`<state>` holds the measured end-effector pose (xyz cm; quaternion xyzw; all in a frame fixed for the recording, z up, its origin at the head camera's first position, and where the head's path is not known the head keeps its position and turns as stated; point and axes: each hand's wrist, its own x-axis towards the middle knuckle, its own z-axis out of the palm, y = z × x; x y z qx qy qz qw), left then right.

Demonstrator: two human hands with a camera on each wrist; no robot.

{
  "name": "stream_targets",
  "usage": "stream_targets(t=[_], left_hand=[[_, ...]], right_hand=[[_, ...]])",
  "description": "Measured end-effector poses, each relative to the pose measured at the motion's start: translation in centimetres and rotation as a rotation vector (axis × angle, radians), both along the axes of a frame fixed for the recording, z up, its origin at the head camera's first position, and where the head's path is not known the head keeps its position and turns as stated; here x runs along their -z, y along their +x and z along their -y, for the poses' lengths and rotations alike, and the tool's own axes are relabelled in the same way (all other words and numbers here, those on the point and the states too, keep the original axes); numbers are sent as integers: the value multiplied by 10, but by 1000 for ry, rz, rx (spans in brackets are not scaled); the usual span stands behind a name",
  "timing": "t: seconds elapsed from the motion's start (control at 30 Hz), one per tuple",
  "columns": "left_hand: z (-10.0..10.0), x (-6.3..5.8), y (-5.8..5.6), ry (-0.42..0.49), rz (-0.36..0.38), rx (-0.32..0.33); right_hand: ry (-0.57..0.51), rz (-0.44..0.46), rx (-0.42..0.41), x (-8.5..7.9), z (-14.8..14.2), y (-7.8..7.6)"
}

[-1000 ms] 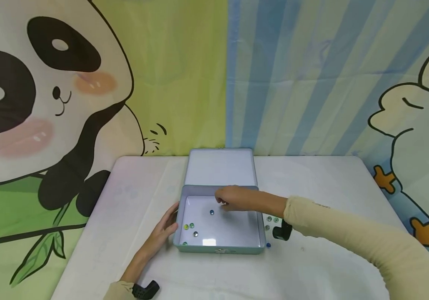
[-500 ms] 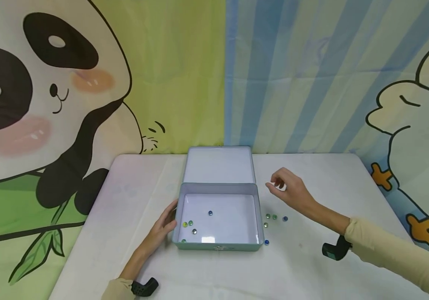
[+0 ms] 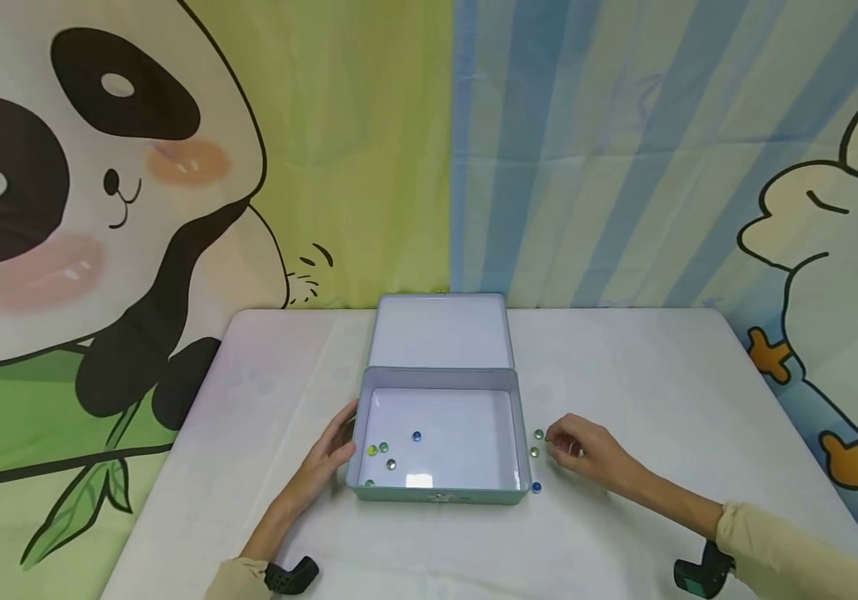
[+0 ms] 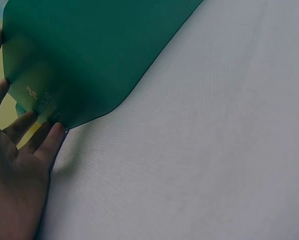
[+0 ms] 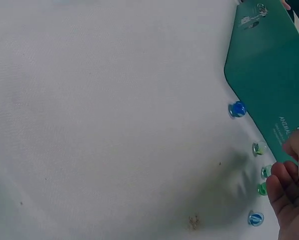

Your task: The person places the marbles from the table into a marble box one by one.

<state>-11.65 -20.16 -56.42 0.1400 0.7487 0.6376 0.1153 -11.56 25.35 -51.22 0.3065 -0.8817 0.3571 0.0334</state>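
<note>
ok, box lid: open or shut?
Open. In the head view, the lid is swung back beyond the box's far edge, and marbles show on the floor inside.

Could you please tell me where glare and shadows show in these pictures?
Head view: bright glare inside the box near its front; left wrist: dim, with a shadow beside the left hand; right wrist: a soft shadow on the table beside the right hand.
</note>
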Motion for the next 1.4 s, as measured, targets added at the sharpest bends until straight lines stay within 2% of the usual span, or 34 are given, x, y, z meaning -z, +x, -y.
stream_targets(t=[0.23, 0.47, 0.7, 0.87, 1.2, 1.4], left_hand=[[0, 0, 0, -3, 4, -2], [-1, 0, 1, 1, 1, -2], [0, 1, 1, -26, 4, -15], [1, 2, 0, -26, -30, 9], [1, 3, 0, -9, -36, 23], [0, 2, 0, -19, -14, -6]], right_hand=[[-23, 48, -70, 14, 6, -1], [9, 90, -109, 19, 11, -2], [58, 47, -84, 19, 14, -4], [84, 38, -69, 20, 16, -6], [86, -16, -76, 21, 16, -5], [90, -24, -78, 20, 17, -4]])
